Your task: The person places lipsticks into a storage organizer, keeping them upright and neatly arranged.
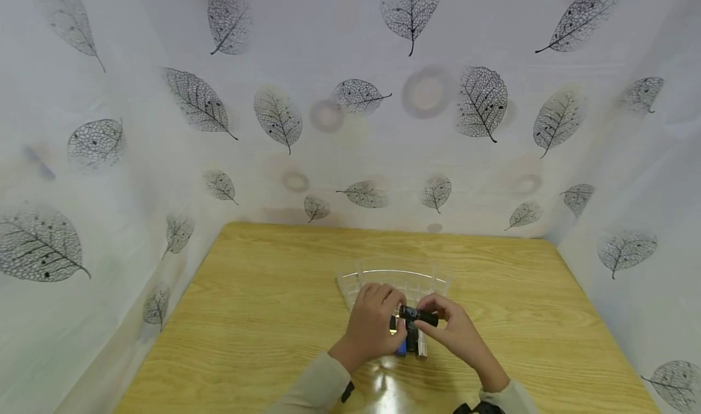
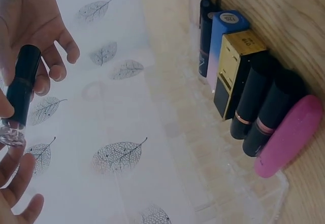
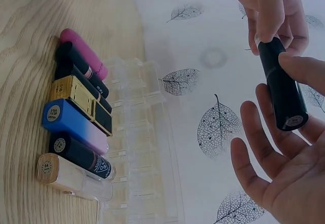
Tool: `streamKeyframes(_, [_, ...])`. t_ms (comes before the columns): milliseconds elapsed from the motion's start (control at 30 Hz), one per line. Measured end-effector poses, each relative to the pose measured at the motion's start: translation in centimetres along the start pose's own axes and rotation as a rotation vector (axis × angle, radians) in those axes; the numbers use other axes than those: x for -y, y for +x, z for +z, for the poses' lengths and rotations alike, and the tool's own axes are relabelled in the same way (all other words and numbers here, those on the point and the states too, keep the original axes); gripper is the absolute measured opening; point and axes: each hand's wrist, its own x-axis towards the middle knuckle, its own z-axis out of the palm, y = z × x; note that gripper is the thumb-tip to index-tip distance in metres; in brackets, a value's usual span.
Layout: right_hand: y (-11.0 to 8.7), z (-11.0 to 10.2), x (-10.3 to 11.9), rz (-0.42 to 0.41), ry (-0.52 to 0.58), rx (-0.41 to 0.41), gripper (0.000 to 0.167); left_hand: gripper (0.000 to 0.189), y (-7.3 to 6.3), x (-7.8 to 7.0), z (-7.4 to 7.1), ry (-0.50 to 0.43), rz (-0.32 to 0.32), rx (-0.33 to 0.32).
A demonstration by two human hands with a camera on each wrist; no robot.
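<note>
A black lipstick tube (image 1: 418, 316) with a clear end is held sideways above the row of cosmetics. My left hand (image 1: 374, 319) pinches its clear end, while the thumb and fingers of my right hand (image 1: 450, 327) grip the black body. Below the hands a row of lipsticks lies side by side: a pink rounded case (image 3: 85, 55), black tubes, a gold-and-black case (image 3: 81, 102), a blue-to-pink box-shaped tube (image 3: 75, 126), a black tube with a clear tip (image 3: 81, 155), and a beige-capped tube (image 3: 63, 173).
A clear, fan-shaped compartment organizer (image 1: 398, 272) sits just beyond the hands, beside the row. Under everything is a wood-grain table (image 1: 263, 292). A white leaf-print sheet (image 1: 361, 140) encloses the back and both sides.
</note>
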Motion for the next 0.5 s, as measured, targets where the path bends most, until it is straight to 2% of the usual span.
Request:
streamKeyframes(233, [-0.08,0.4,-0.06,-0.019,-0.003,-0.037,0.02,0.027,0.34,0.07,-0.18,-0.02,0.009,0.055])
streamKeyframes(500, [-0.2,0.49,0.05,-0.056,0.024,-0.083,0.022,0.028,0.91,0.41,-0.63,-0.063,-0.037,0.108])
